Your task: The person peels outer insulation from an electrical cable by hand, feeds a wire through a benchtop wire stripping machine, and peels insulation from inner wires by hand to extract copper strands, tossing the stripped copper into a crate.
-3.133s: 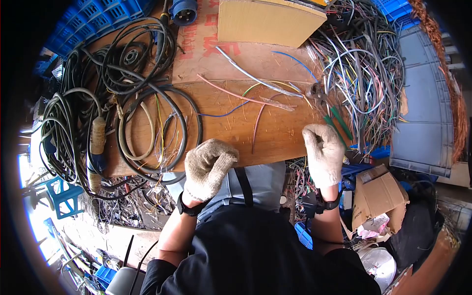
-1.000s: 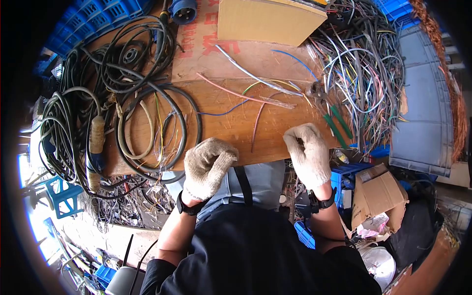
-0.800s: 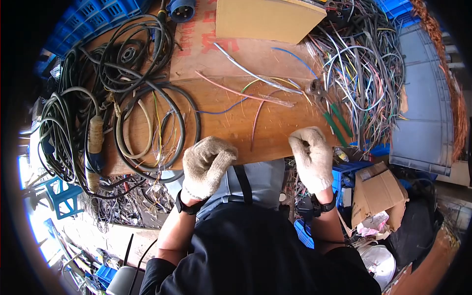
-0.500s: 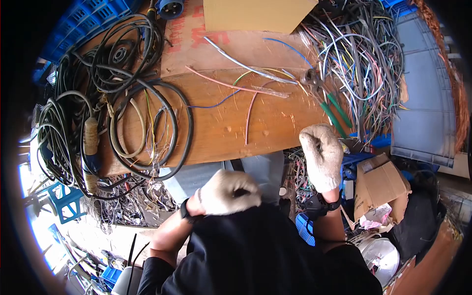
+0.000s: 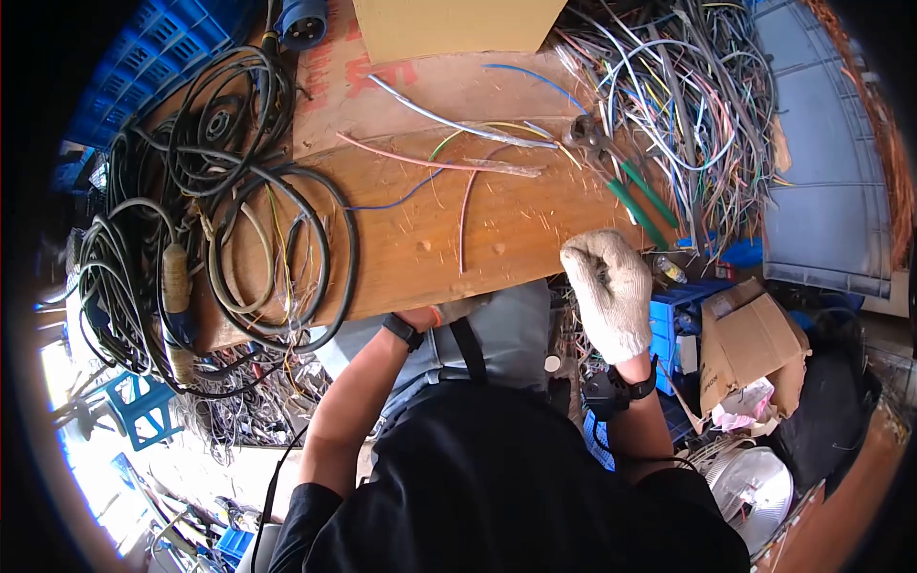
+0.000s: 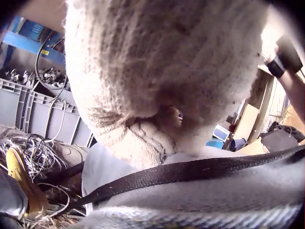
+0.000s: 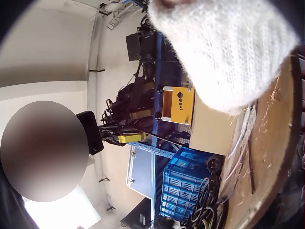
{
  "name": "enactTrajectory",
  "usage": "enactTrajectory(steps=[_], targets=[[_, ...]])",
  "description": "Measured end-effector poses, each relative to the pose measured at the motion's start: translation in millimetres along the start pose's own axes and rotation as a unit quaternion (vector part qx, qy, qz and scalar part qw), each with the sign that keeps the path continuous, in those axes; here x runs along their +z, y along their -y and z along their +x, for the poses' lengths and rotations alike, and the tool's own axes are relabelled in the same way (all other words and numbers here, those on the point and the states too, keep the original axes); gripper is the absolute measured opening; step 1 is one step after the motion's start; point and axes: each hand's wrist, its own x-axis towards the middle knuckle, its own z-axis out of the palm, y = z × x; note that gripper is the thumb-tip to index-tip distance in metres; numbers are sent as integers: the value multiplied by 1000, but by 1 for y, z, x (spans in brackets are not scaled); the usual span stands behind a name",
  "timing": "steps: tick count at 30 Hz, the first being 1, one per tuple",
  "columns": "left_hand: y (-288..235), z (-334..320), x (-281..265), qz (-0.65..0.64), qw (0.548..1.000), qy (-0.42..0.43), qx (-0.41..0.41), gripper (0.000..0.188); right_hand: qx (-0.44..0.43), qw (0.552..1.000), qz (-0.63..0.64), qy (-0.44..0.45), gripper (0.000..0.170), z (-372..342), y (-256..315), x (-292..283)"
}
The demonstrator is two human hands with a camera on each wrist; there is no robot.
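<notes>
My right hand (image 5: 611,286), in a knitted off-white work glove, is held beside the table's front edge with fingers and thumb curled into a loose ring; nothing shows in it. Beyond it lie green-handled pincers (image 5: 621,181), apart from the hand. My left hand (image 5: 463,308) is over the lap, partly hidden beneath the table edge. In the left wrist view the left glove (image 6: 162,62) fills the upper middle, fingers curled toward the thumb around a small gap, close over a black strap (image 6: 190,172). Loose cut wires lie on the wooden table, among them a pink wire (image 5: 430,160).
Coiled black cable (image 5: 229,134) covers the table's left side. A tangled heap of wires (image 5: 678,115) is at its right, beside a grey crate (image 5: 826,162). A cardboard box (image 5: 750,344) stands low at the right. A tan panel (image 5: 458,24) is at the back.
My left hand has left the table edge, drawn back to the body and then dropped to the lap under the edge. The right hand has shifted slightly. The head view has moved.
</notes>
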Motion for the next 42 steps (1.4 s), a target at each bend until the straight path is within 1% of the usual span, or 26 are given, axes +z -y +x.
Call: enactTrajectory(steps=[2, 3, 5, 9, 11, 12, 14, 15, 17, 18, 19, 20, 21, 23, 24, 25, 26, 27, 29, 30, 32, 34, 35, 39, 40, 42], targets=[[2, -10, 18, 178, 974, 120, 76, 77, 0, 1000, 6, -6, 8, 0, -1, 2], [0, -11, 16, 179, 974, 119, 75, 77, 2, 1000, 7, -7, 8, 0, 0, 2], [-5, -10, 9, 159, 975, 84, 128, 77, 2, 1000, 8, -16, 9, -1, 2, 0], [-13, 1, 1, 146, 977, 97, 123, 77, 6, 999, 21, -39, 9, -3, 1, -5], [-15, 8, 5, 85, 968, 230, 55, 76, 2, 999, 20, -47, 9, -5, 1, -6], [-15, 9, 6, 85, 968, 229, 52, 76, 0, 999, 18, -51, 9, -7, 1, -6], [-17, 12, 10, 159, 977, 107, 97, 80, 3, 998, 21, -54, 9, -10, 0, -6], [-15, 13, 11, 160, 977, 106, 96, 80, -2, 998, 26, -55, 9, -11, -2, -5], [-9, 15, 14, 310, 937, 107, 121, 75, -7, 998, 32, -54, 10, -14, -5, -3], [-12, 22, 6, 310, 937, 107, 122, 75, -7, 998, 29, -55, 10, -14, -4, -3], [-15, 30, -6, 581, 783, 97, 199, 71, -6, 998, 27, -55, 10, -15, -3, -3], [-18, 36, -18, 792, 549, 77, 255, 67, -6, 998, 27, -54, 10, -17, 0, -3], [-15, 36, -21, 792, 549, 77, 256, 67, 5, 998, 40, -57, 10, -17, 4, -3], [-10, 33, -25, 744, 609, 57, 267, 58, 15, 997, 53, -62, 9, -18, 4, -4], [-9, 29, -21, 745, 609, 57, 268, 58, 21, 995, 70, -65, 10, -19, 2, -3], [-9, 25, -16, 889, 339, 16, 307, 51, 26, 994, 86, -68, 10, -20, 0, -3], [-9, 20, -12, 947, 37, -27, 317, 43, 25, 994, 87, -68, 10, -20, -3, -3], [-2, 12, 1, 947, 36, -28, 318, 43, 9, 995, 68, -76, 10, -20, -7, -3], [21, -11, 35, 952, 157, -65, 257, 26, -7, 995, 49, -85, 10, -19, -10, -5], [30, -21, 48, 952, 156, -65, 257, 26, -1, 995, 44, -84, 10, -19, -11, -6], [49, -40, 72, 938, 295, -77, 168, 19, 4, 996, 38, -84, 11, -20, -13, -9], [72, -62, 88, 906, 383, -42, 178, 18, 18, 996, 37, -76, 11, -23, -16, -11], [82, -72, 99, 891, 407, -12, 203, 14, 17, 996, 36, -77, 11, -24, -15, -12], [114, -97, 162, 805, 552, -3, 216, 9, 53, 994, 80, -62, 11, -24, -3, -14], [116, -94, 169, 806, 550, -2, 221, 9, 68, 991, 104, -58, 11, -24, 1, -14], [118, -83, 187, 718, 641, -88, 257, 14, 122, 954, 271, -24, 13, -22, 15, -10]])
